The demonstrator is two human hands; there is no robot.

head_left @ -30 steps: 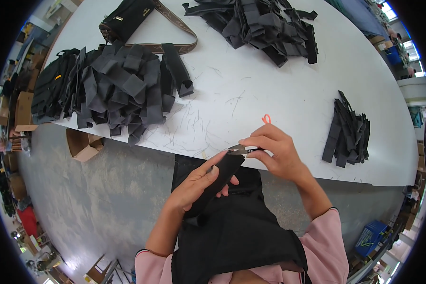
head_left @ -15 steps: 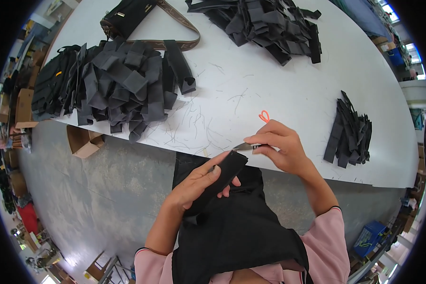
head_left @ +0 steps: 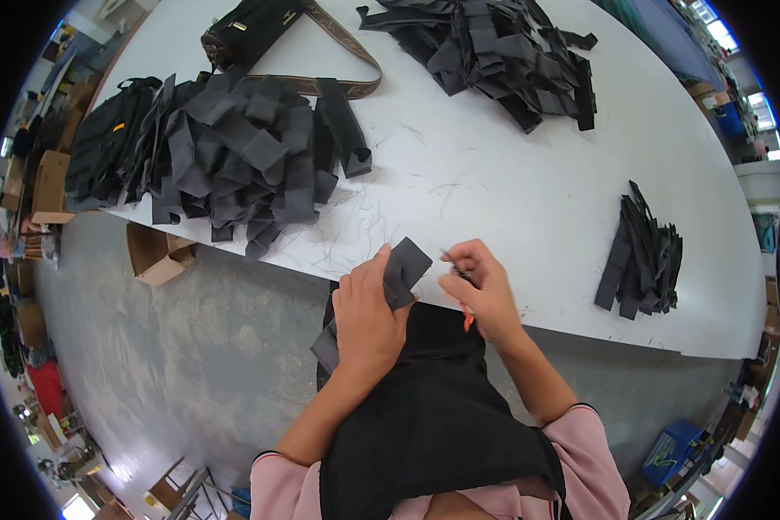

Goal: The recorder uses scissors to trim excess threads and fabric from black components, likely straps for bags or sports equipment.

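My left hand (head_left: 368, 316) is wrapped round a dark grey fabric strip (head_left: 410, 263). One squared end of the strip sticks up past my fingers over the table edge, and another part shows below, beside my wrist. To its right, my right hand (head_left: 485, 293) is closed on a pair of small thread snips (head_left: 456, 265), partly hidden by the fingers. The metal tip points up and left, a short gap away from the strip. An orange-red loop (head_left: 468, 317) hangs below the snips. Whether the blades are apart is too blurred to see.
The white table (head_left: 494, 199) carries a large heap of dark strips (head_left: 243, 147) at left, another heap (head_left: 516, 61) at the back and a smaller bundle (head_left: 641, 260) at right. A black bag (head_left: 251, 35) and backpack (head_left: 108, 143) lie at left. Loose threads are scattered about.
The strip has been turned over in my left hand and its end raised. My right hand has drawn down and left, turning the snips so the orange-red loop now hangs below.
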